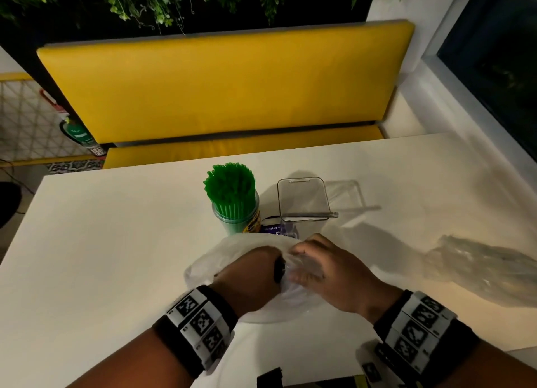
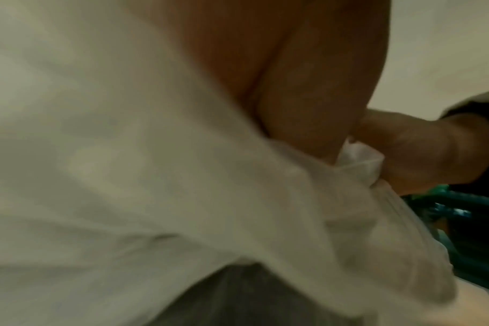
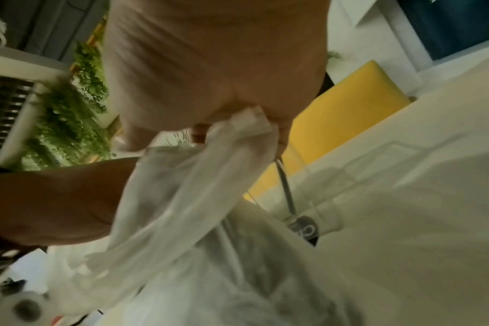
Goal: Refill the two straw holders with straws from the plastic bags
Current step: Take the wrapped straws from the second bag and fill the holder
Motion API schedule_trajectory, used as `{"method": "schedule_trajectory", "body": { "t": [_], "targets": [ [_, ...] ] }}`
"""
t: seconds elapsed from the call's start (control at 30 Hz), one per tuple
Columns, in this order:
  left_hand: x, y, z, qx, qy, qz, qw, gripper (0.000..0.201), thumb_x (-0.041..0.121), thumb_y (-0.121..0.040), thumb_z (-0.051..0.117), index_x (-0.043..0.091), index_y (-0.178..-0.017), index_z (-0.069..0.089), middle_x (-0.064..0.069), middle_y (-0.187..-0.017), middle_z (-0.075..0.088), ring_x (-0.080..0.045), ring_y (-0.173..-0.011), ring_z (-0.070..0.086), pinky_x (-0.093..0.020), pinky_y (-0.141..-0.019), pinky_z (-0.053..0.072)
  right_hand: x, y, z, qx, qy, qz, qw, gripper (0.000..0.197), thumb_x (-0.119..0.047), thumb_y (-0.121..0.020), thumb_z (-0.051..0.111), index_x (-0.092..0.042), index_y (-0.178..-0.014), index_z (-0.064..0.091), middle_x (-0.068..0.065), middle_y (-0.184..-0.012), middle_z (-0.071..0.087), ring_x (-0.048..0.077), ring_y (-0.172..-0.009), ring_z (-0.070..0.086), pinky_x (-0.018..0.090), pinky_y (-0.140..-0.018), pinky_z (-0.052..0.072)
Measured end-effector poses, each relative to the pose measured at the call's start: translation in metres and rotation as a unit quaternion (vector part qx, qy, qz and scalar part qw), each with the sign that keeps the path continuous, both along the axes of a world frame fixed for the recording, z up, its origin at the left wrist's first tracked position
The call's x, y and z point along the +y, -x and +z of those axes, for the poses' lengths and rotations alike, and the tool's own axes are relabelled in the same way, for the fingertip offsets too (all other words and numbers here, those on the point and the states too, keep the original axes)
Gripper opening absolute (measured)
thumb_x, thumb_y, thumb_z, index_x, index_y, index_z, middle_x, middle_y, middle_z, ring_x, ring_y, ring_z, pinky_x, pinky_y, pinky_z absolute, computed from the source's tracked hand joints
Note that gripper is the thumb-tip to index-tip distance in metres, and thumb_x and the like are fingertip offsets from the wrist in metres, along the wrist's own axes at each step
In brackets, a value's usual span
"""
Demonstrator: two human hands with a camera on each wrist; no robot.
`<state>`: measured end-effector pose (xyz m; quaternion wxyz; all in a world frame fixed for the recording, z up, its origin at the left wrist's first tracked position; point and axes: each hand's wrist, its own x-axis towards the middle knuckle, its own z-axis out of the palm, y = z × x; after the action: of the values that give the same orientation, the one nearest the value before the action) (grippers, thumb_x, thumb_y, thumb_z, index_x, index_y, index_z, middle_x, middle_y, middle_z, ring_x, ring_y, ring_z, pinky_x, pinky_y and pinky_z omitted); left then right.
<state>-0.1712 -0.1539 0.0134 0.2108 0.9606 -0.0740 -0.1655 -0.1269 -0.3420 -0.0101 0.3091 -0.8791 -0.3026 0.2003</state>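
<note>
A round clear holder point(image 1: 236, 213) packed with green straws point(image 1: 230, 185) stands at the table's middle. Beside it on the right is a clear rectangular holder point(image 1: 302, 198) with no straws in it. In front of both lies a translucent plastic bag point(image 1: 207, 261). My left hand point(image 1: 271, 264) and right hand point(image 1: 300, 261) meet over it, each pinching the bag's edge. The left wrist view shows the bag point(image 2: 182, 176) with its folded edge between both hands. In the right wrist view my right hand point(image 3: 246, 123) pinches the bag point(image 3: 196, 176) from above. What the bag contains is hidden.
A second crumpled clear bag point(image 1: 476, 267) lies on the white table point(image 1: 101, 242) at the right. A purple-labelled item point(image 1: 276, 229) sits behind my hands. A yellow bench point(image 1: 226, 88) runs along the far edge. Something dark point(image 1: 279, 270) shows between my hands.
</note>
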Motion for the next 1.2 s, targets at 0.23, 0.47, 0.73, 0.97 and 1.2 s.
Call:
{"method": "schedule_trajectory", "body": {
  "t": [0.23, 0.47, 0.73, 0.97, 1.2],
  "targets": [
    [-0.002, -0.004, -0.009, 0.143, 0.116, 0.003, 0.983, 0.019, 0.012, -0.103, 0.045, 0.011, -0.117, 0.058, 0.001, -0.101, 0.048, -0.013, -0.096, 0.044, -0.02, -0.088, 0.04, -0.004, -0.007, 0.002, 0.101, -0.08, -0.012, 0.992, 0.022, -0.022, -0.093, 0.064, -0.038, -0.106, 0.055, -0.02, -0.109, 0.058, -0.002, -0.103, 0.058, 0.025, -0.088, 0.049],
    [0.011, -0.002, -0.004, 0.205, 0.119, 0.014, 0.971, 0.014, 0.013, -0.094, 0.053, 0.02, -0.103, 0.061, 0.004, -0.089, 0.06, -0.019, -0.093, 0.054, -0.016, -0.083, 0.042, -0.006, -0.004, -0.004, 0.058, -0.085, -0.039, 0.994, 0.056, 0.01, -0.084, 0.045, -0.044, -0.098, 0.053, -0.013, -0.114, 0.047, 0.0, -0.108, 0.053, 0.022, -0.091, 0.045],
    [0.009, 0.004, 0.002, 0.086, 0.064, -0.093, 0.99, 0.022, 0.024, -0.082, 0.064, 0.018, -0.103, 0.063, 0.001, -0.101, 0.066, -0.02, -0.094, 0.059, -0.036, -0.089, 0.048, 0.007, 0.002, -0.006, -0.035, 0.007, -0.094, 0.995, 0.032, -0.01, -0.092, 0.048, -0.036, -0.105, 0.063, -0.017, -0.115, 0.055, 0.012, -0.095, 0.061, 0.03, -0.08, 0.052],
    [0.006, 0.01, 0.034, -0.133, 0.33, 0.067, 0.932, 0.014, 0.018, -0.078, 0.07, 0.02, -0.093, 0.069, 0.005, -0.088, 0.07, -0.01, -0.08, 0.067, -0.028, -0.073, 0.054, 0.0, -0.001, -0.012, -0.009, 0.157, -0.113, 0.981, 0.042, -0.018, -0.094, 0.041, -0.04, -0.129, 0.036, -0.004, -0.122, 0.053, 0.023, -0.077, 0.058, 0.029, -0.067, 0.041],
    [0.006, -0.051, 0.147, -0.287, 0.595, 0.16, 0.733, 0.007, -0.002, -0.09, 0.059, 0.004, -0.093, 0.059, -0.016, -0.084, 0.066, -0.032, -0.079, 0.067, -0.043, -0.074, 0.056, 0.004, 0.005, -0.009, -0.093, 0.193, -0.089, 0.973, 0.075, -0.024, -0.092, 0.043, -0.04, -0.147, -0.004, -0.001, -0.121, 0.053, 0.021, -0.065, 0.058, 0.031, -0.057, 0.044]
  ]
}}
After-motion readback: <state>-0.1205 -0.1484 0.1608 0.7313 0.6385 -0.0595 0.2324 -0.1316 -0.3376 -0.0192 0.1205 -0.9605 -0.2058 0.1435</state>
